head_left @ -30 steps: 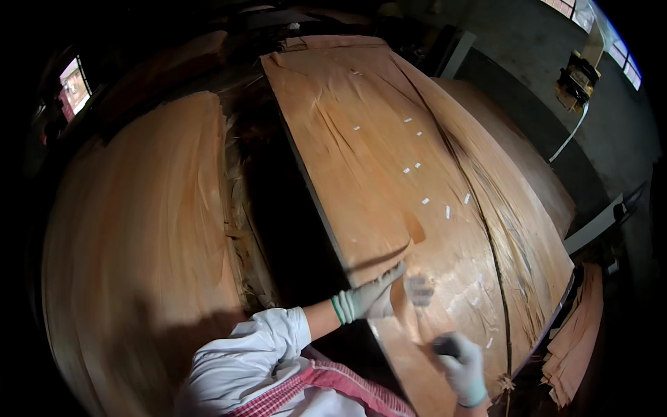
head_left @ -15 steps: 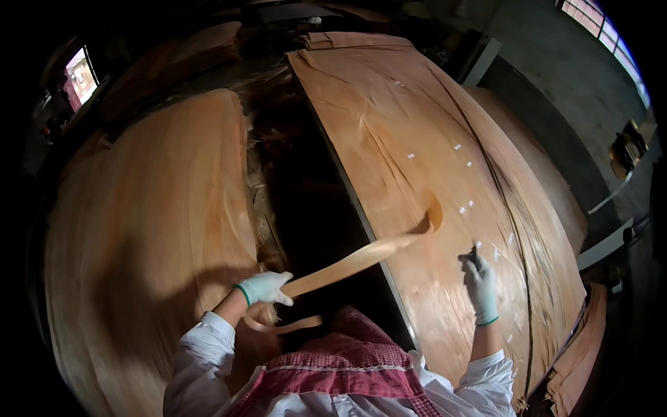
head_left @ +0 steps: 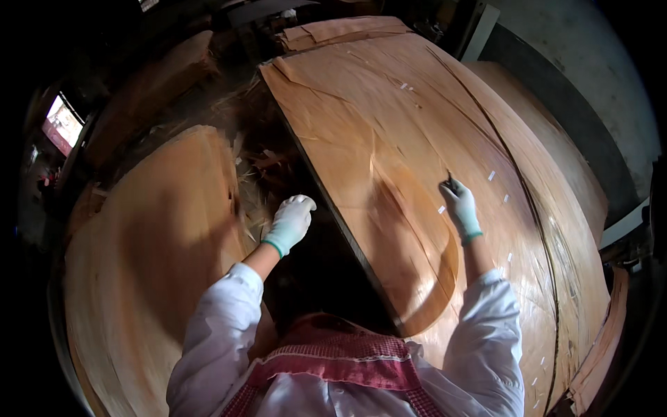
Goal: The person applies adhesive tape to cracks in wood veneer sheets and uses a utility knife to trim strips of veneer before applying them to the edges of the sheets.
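Observation:
My left hand [head_left: 292, 219], in a white glove with a green cuff, is over the dark gap between two wood veneer stacks. Its fingers are curled in and nothing shows in them. Gripped in my gloved right hand [head_left: 462, 208] is a small dark tool [head_left: 451, 183], its tip pointing away from me above the right veneer stack [head_left: 347, 104]. What kind of tool it is, I cannot make out. Between my hands a curved veneer strip [head_left: 445, 285] bends over the right stack, reaching its near left edge.
The left veneer stack [head_left: 160, 208] has ragged edges, with torn scraps [head_left: 267, 161] beside it in the gap. Small white tape pieces [head_left: 492, 176] dot the right stack, and a long dark split [head_left: 517, 167] runs along it. Loose veneer sheets [head_left: 597, 347] hang at the right.
My left hand has let go of the veneer strip and moved up and slightly right. The strip now curves over the right stack. My right hand has moved farther away with the tool.

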Available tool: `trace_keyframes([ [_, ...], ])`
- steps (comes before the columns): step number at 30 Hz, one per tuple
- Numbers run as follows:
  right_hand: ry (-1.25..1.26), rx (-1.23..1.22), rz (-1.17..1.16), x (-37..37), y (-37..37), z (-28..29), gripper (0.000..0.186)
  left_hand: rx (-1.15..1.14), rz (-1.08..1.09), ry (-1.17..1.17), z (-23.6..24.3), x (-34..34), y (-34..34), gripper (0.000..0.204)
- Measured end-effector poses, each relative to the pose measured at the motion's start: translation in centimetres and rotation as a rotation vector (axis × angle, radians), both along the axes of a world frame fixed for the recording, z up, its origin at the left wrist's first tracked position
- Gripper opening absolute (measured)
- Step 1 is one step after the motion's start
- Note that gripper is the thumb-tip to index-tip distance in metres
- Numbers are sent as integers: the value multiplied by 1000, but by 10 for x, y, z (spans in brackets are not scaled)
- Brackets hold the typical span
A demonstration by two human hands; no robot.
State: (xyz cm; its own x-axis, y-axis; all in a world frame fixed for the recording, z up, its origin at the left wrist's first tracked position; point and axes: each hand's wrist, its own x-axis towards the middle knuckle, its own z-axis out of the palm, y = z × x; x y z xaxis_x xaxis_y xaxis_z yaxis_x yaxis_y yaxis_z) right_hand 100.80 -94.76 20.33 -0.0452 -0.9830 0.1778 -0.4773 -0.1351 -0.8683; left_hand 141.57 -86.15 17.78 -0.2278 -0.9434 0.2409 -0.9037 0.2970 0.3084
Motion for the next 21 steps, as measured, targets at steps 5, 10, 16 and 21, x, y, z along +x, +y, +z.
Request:
trace_keyframes([
  [5, 267, 48, -96, 64, -105, -30, 28, 3, -68, -243, -63, 12, -149, 16],
  [10, 344, 102, -202, 123, -173, -65, 33, -169, -122, -480, -112, 47, -303, 12],
  [16, 670, 346, -250, 165, -227, -98, 29, -221, -236, -408, -142, 70, -426, 14],
  [21, 602, 209, -211, 165, -242, -27, 15, -16, -290, -279, -135, 72, -430, 19],
])
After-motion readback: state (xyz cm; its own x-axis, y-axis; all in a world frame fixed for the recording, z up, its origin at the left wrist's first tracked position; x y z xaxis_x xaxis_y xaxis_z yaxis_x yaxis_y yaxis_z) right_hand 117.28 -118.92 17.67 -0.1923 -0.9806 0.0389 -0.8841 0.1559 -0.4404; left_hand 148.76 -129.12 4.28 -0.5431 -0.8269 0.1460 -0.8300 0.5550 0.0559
